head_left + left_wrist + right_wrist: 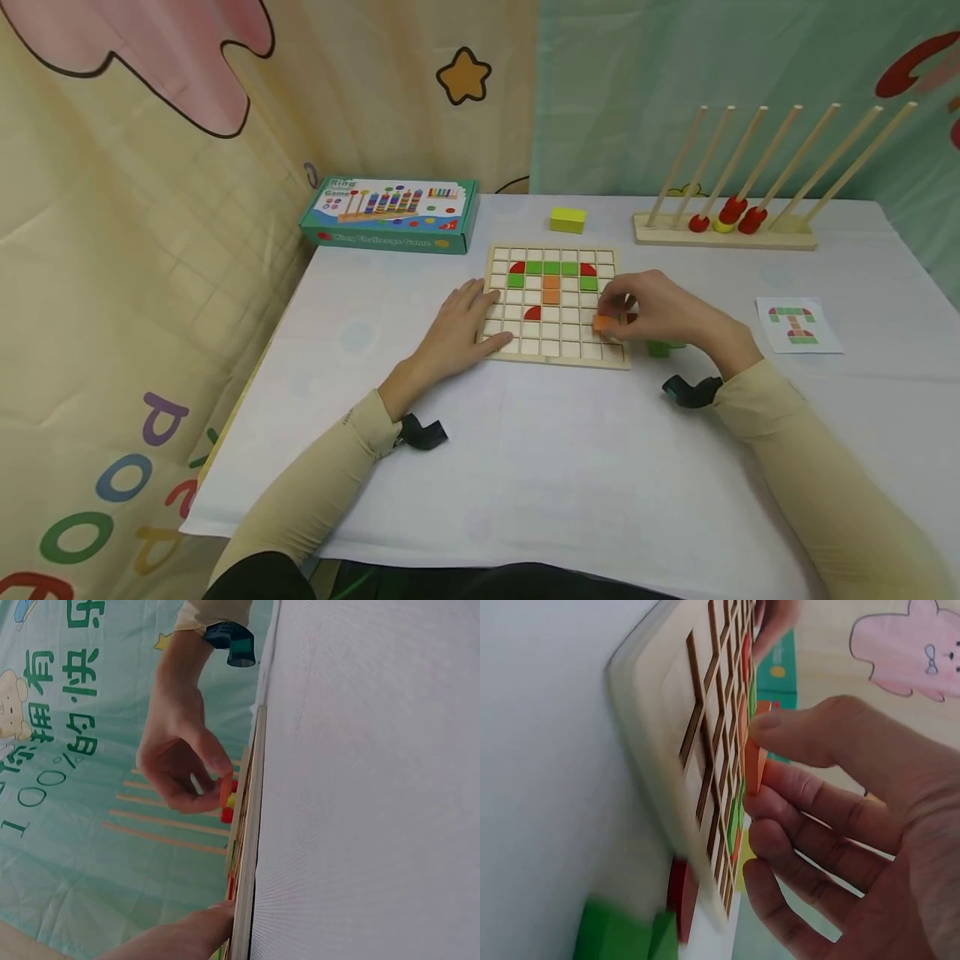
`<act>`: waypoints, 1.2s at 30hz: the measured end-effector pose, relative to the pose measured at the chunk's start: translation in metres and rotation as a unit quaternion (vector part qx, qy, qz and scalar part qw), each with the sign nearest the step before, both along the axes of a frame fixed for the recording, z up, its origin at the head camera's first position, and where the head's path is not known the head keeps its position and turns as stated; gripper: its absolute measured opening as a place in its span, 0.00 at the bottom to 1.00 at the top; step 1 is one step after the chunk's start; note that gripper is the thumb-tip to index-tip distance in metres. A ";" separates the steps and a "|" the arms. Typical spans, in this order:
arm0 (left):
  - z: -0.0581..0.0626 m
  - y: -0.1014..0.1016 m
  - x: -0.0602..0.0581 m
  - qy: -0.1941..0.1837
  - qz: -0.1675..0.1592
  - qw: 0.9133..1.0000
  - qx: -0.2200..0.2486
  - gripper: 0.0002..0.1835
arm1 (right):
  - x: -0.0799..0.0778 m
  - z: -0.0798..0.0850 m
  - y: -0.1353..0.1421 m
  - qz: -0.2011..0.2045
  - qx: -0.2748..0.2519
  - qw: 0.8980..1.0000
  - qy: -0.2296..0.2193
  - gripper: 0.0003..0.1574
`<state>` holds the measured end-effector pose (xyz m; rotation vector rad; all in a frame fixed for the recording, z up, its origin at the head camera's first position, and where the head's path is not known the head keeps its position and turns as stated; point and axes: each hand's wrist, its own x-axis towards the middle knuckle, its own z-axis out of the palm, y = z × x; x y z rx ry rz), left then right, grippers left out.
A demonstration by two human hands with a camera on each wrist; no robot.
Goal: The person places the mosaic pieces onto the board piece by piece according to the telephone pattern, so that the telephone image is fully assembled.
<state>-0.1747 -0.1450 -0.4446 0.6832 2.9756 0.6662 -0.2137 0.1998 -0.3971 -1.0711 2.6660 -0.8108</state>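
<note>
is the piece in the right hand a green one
No, the right hand pinches an orange piece near the right side of the grid board.

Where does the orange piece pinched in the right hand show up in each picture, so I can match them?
Head: right of centre, the orange piece in the right hand, at the board's right side.
Left wrist: near the middle, the orange piece at the fingertips.
Right wrist: just right of centre, the orange piece between thumb and fingers.
Shared landmark: the wooden grid board.
</note>
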 end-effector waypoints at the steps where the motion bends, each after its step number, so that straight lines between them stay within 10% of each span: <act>1: 0.000 0.000 0.000 -0.001 0.000 1.000 0.001 0.42 | -0.002 0.000 -0.006 0.000 0.002 1.000 -0.002 0.10; 15: 0.000 0.000 0.000 0.002 0.000 1.000 0.002 0.42 | -0.013 0.000 -0.064 0.000 0.027 0.998 0.053 0.09; 36: -0.001 -0.001 -0.001 0.001 0.000 1.000 0.000 0.42 | -0.007 -0.008 -0.074 -0.013 0.020 0.999 0.046 0.08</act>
